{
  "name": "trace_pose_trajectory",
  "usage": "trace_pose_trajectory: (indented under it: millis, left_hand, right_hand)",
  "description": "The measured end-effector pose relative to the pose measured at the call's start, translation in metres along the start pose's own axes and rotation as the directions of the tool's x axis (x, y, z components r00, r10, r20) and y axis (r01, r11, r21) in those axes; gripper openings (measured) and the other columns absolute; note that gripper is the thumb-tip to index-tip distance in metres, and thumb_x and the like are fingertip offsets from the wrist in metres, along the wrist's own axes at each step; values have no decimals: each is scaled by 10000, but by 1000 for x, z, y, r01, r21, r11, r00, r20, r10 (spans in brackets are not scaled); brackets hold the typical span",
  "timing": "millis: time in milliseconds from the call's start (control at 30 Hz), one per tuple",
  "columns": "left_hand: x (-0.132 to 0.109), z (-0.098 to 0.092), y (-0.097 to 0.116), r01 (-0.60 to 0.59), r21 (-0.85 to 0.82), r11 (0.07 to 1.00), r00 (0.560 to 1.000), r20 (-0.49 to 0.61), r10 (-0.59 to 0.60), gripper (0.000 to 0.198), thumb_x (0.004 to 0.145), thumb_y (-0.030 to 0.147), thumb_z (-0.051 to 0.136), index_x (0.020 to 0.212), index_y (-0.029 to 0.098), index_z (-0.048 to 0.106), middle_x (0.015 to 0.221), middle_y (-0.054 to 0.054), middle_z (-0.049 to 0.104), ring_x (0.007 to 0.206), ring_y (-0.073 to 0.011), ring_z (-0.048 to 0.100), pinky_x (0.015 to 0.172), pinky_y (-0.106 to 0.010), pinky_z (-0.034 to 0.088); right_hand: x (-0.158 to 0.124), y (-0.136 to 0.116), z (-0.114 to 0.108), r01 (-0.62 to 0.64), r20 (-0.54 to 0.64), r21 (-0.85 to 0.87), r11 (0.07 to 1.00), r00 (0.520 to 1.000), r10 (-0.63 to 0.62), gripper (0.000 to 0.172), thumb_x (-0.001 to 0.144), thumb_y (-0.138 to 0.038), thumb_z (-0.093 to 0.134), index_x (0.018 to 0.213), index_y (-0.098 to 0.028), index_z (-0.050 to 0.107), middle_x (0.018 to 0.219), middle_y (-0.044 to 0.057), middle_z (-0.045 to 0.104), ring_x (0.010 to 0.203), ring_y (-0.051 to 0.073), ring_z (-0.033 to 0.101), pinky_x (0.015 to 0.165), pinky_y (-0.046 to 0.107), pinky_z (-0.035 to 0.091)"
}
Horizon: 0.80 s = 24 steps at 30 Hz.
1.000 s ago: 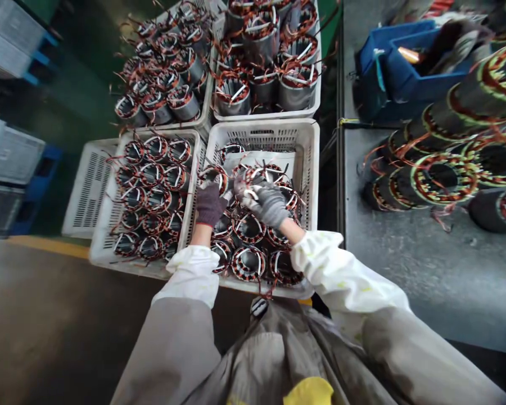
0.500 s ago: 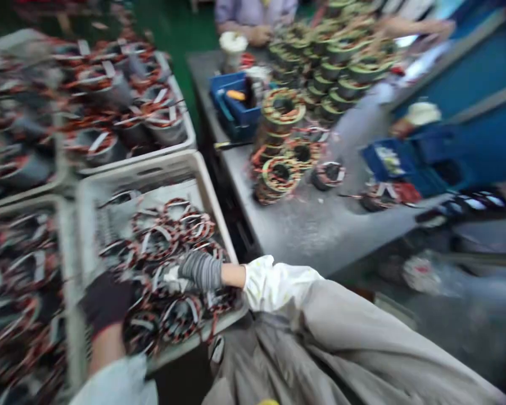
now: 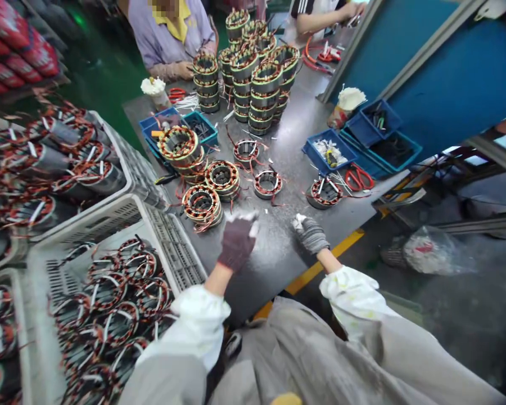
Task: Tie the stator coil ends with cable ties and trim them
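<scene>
1. White plastic crate (image 3: 96, 228), left of the table (image 3: 274, 256), filled with wire-wound cores (image 3: 120, 323).
2. Near the table's left edge, I see short stacks of copper-wound rings (image 3: 231, 192).
3. My left hand (image 3: 238, 243), in a dark maroon glove, is over the table near its front left corner, thumb apart from the fingers, gripping nothing I can see.
4. Farther in, between my hands, sits a single ring (image 3: 267, 193), touched by neither.
5. My right hand (image 3: 311, 234), grey-gloved, is just above the front edge, fingers curled; I cannot tell whether they pinch anything.
6. Toward the right edge: another ring (image 3: 325, 202), a blue bin (image 3: 326, 163) and red-handled scissors (image 3: 360, 178).
</scene>
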<state>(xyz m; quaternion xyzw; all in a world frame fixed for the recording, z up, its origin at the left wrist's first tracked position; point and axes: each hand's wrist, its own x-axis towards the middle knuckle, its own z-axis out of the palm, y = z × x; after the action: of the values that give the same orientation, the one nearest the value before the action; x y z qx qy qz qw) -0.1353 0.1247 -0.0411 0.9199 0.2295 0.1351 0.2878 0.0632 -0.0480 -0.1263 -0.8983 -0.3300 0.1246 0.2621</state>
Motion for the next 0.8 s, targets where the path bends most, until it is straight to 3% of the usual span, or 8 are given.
trace_pose_trajectory:
  millis: [67,133,200,267,367,500,667,800]
  left_hand:
    - [74,22,20,-1,210,978,984,176,-36,490,1072,305,415,1496,174,622,1523,-146,666,1437,-289,587,1318,-503,300]
    - [128,41,31,1,262,965,970,233,-64,505,1035,300,494,1498,134,610,1530,-194,647,1468,-335,551,1307,-546,287]
    - [158,58,35,16,294,956,957,273,-100,526,984,299,578,1474,110,617,1489,-230,663,1443,-382,564,1269,-582,318]
    - [162,70,34,33,332,943,942,305,-140,537,945,330,644,1428,95,639,1438,-251,687,1394,-415,598,1229,-596,357]
    - [130,77,32,34,385,922,926,335,-174,516,914,433,711,1296,86,704,1318,-256,734,1310,-431,643,1207,-599,382]
    - [40,76,30,-5,417,909,904,390,-174,424,892,487,749,1112,124,764,1148,-219,780,1184,-398,696,1286,-568,326]
    - [-66,73,16,21,257,966,914,386,-122,253,937,480,693,953,238,764,833,-107,768,1034,-347,740,1341,-533,292]
    - [-94,68,13,357,-11,934,922,168,-350,225,831,482,802,836,268,732,926,-111,791,1245,-387,692,1361,-576,261]
  right_hand:
    - [-16,14,-2,4,85,-29,1000,996,-1,292,911,-322,571,1013,-172,799,1065,181,819,1016,319,768,1002,422,607]
    - [-29,21,-4,29,156,-54,998,988,-21,242,916,-341,613,959,-203,806,1023,139,829,984,288,774,976,356,609]
    - [-31,30,-12,34,187,-88,996,982,-17,249,942,-370,622,946,-210,811,1031,127,831,1004,286,770,1000,346,595]
    - [-20,44,-31,4,175,-139,990,984,21,306,980,-374,581,1002,-182,819,1100,155,822,1078,318,754,1064,398,567]
    - [11,74,-68,-63,125,-204,977,988,90,408,1023,-304,475,1160,-98,798,1243,218,778,1218,370,700,1159,489,494]
    - [57,95,-95,-16,72,-294,956,997,39,456,1053,-311,454,1335,-70,720,1418,243,692,1347,386,609,1232,533,389]
    - [88,75,-73,77,193,-454,888,981,14,544,1041,-476,574,1358,-48,683,1411,288,679,1337,408,594,1226,583,335]
    - [69,59,-49,102,210,-464,880,978,-3,513,1059,-471,534,1306,-59,712,1325,298,717,1305,410,620,1220,607,316]
